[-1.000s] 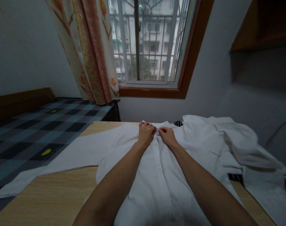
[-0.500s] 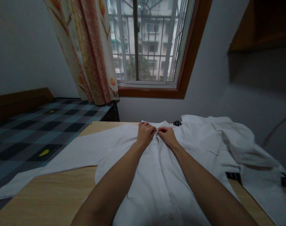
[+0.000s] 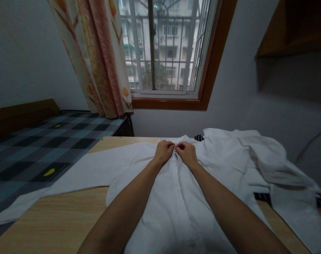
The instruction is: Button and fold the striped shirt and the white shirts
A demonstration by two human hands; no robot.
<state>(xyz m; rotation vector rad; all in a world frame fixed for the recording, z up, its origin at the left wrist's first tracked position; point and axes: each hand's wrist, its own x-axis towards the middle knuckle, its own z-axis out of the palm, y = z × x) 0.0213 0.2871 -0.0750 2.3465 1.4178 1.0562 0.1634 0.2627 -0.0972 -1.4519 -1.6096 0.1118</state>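
Observation:
A white button-up shirt [image 3: 168,201] lies front up on the wooden table, collar toward the window and one sleeve stretched out to the left. At its collar, my left hand [image 3: 164,150] pinches the edge of the front opening. Close beside it, my right hand [image 3: 186,151] pinches the opposite edge, fingertips nearly meeting those of the left. The button or buttonhole between the fingers is too small to make out. Below my hands the placket runs down toward me between my forearms.
More white garments [image 3: 261,148] lie heaped on the right, with black-and-white striped cloth [image 3: 199,138] showing underneath. The wooden table [image 3: 70,215] borders a bed with a checked sheet [image 3: 78,141] on the left. A curtain [image 3: 104,63] and a barred window [image 3: 165,53] stand beyond.
My left hand's fingers have curled in lower over the collar. My right hand has shifted very slightly left, its fingers more bent. The shirt lies almost as before.

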